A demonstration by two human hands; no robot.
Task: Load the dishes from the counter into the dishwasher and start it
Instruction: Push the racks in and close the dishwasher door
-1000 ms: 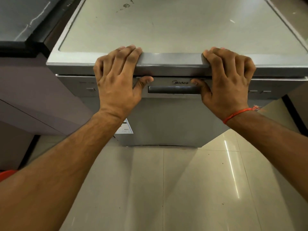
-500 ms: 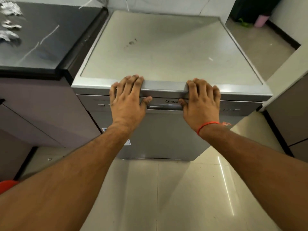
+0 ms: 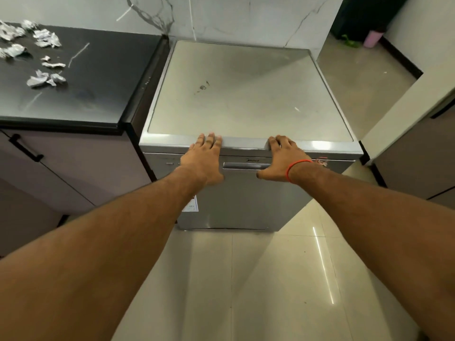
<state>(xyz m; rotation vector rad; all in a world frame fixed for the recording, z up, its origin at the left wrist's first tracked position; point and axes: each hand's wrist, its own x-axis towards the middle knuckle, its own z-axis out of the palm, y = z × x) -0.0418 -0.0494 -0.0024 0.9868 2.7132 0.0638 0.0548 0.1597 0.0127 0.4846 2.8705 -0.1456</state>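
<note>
Up front, both hands lie flat w/ fingers spread on the dishwasher (image 3: 246, 99) top's front lip: left hand (image 3: 202, 159), right hand (image 3: 278, 157), door shut, handle (image 3: 246, 165) between them. Imo hook fingers under it, pull evenly. Farther left, table (image 3: 81, 94) shows just foil scraps (image 3: 44, 80), no dishes visible.

Brushed, scuffed metal dishwasher (image 3: 248, 94); glossy black counter (image 3: 81, 77); shiny floor tiles (image 3: 283, 279).
</note>
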